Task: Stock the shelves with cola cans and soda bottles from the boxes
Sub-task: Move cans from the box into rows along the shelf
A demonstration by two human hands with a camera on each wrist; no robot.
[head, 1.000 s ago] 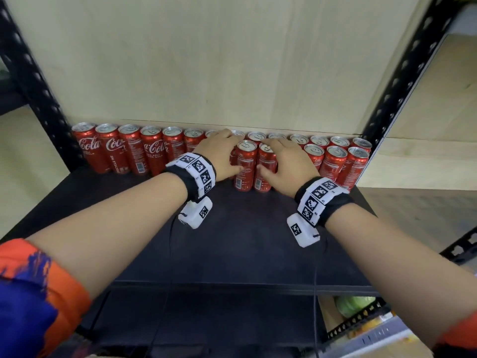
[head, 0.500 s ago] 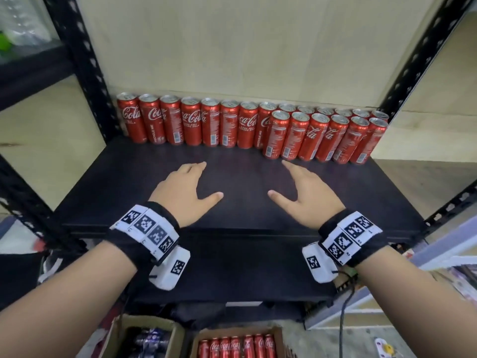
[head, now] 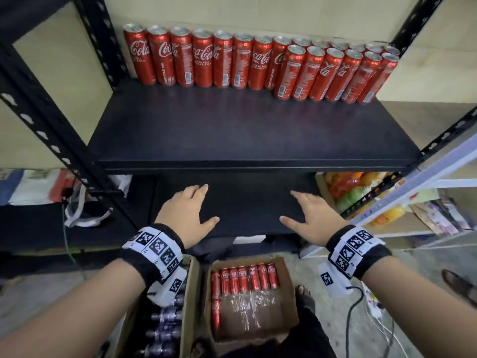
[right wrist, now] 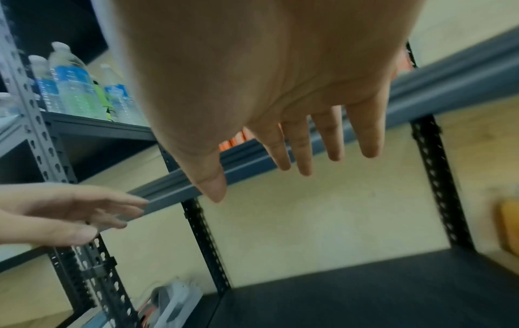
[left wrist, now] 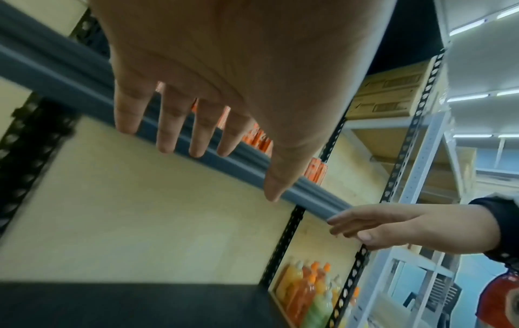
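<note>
— Where are the cola cans?

— The shelved cola cans (head: pixel 258 63) stand upright along the back of the black shelf (head: pixel 245 135), a full row against the wall and a shorter second row in front on the right side. More boxed cans (head: pixel 244 280) lie in an open cardboard box (head: pixel 253 329) on the floor below, and dark bottles (head: pixel 165 329) lie in another box just left of it.

— And your grip?

— Wide on both sides, holding nothing. My left hand (head: pixel 187 215) and my right hand (head: pixel 311 218) hang palm-down with fingers straight and spread, in front of the shelf's edge and above the boxes, well apart from the cans.
</note>
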